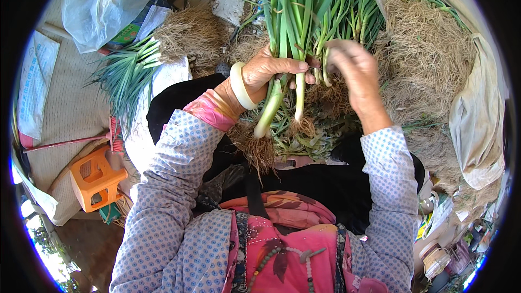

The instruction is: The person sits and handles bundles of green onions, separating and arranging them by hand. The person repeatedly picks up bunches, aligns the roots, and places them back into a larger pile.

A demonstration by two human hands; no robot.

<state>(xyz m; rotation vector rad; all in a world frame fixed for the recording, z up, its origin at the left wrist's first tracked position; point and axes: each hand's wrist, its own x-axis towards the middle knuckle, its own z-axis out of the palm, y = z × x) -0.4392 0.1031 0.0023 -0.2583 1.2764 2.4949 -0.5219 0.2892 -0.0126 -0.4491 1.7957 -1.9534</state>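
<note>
My left hand (270, 69), with a pale bangle at the wrist, grips several green onion stalks (301, 89). Their white shanks and brown roots hang below the fingers, and the green leaves rise above. One thick stalk (270, 110) leans down left with a large root tuft. Just to the right, my right hand (352, 65) is blurred, beside thinner onion stems (325, 69); whether its fingers grip one of them cannot be told. Behind the hands lie more onions with green leaves (366, 8).
A bundle of onions (142, 59) lies at the left, its roots facing right. Large heaps of rooty onions (427, 57) fill the right side. Trimmed leaves (313, 138) lie below the hands. An orange plastic stool (95, 179), a red brush (114, 134) and a plastic bag (97, 8) are at left.
</note>
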